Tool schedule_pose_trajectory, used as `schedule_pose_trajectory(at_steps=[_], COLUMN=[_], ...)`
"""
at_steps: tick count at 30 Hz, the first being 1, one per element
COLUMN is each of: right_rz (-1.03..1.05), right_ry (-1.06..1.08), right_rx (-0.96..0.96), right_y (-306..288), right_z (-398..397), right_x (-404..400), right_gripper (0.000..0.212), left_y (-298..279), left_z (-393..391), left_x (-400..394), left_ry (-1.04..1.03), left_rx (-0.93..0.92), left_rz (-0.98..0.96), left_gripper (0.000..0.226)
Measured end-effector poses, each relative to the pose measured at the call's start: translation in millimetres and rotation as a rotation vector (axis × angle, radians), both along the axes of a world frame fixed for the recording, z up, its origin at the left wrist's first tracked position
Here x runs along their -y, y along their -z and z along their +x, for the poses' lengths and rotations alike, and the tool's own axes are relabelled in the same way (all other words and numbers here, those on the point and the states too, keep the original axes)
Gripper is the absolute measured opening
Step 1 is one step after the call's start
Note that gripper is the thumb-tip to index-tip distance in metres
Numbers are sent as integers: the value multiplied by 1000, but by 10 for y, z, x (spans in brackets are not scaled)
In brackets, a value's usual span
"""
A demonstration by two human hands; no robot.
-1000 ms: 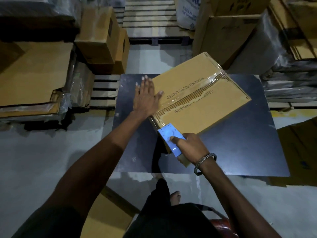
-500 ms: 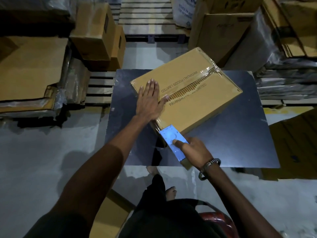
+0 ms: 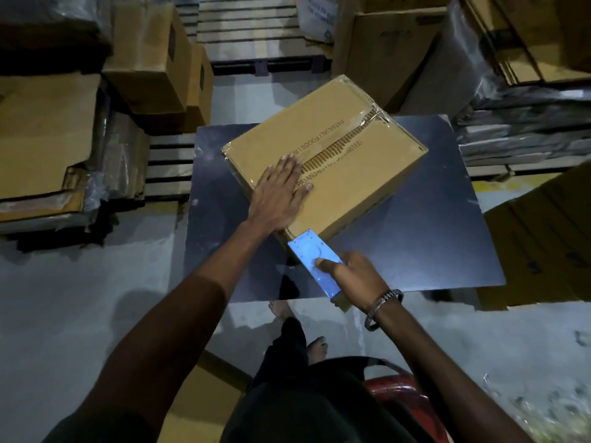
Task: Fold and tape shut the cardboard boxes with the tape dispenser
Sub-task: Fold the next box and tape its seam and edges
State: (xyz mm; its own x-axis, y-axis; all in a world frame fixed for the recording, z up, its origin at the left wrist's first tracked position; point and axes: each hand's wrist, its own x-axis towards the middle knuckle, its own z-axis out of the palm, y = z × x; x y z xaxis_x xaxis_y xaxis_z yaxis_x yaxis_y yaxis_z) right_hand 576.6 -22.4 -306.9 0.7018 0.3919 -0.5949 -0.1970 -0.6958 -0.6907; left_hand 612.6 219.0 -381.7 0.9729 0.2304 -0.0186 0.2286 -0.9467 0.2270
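One cardboard box (image 3: 323, 161), one blue tape dispenser (image 3: 315, 266), two hands.

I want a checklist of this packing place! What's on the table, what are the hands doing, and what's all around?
Surface: dark table, box on it.
Job's things: cardboard box, flaps closed, clear tape along the seam; blue tape dispenser at the box's near corner.
Clutter: nothing seen on the table.
Hands: left hand flat on the box top; right hand grips the dispenser, bracelet on the wrist.
Cables: nothing seen.
Surroundings: stacked boxes, flat cardboard, pallet, grey floor.
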Motion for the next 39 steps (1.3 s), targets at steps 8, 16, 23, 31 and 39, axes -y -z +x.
schedule_pose_trajectory(at_steps=[8,16,23,31,39], right_rz=[3,8,-68,-68,373], right_ry=[11,12,-20,67,485], right_rx=[25,18,60,44,-629], right_y=[5,96,261,473,432], right_z=[-171,-297,-232,-180,3], right_x=[261,474,318,120,169], right_gripper=[33,49,44,41,27], left_y=[-13,-8,7,5,-4], left_z=[-9,-15,4,-1,2], left_x=[11,17,36,88,88], left_ry=[-2,0,-23,-73,-80], left_rx=[-20,-7,-5,15,22], left_rz=[-15,-23,-16,-34,-27], left_gripper=[74,73,73,73,71])
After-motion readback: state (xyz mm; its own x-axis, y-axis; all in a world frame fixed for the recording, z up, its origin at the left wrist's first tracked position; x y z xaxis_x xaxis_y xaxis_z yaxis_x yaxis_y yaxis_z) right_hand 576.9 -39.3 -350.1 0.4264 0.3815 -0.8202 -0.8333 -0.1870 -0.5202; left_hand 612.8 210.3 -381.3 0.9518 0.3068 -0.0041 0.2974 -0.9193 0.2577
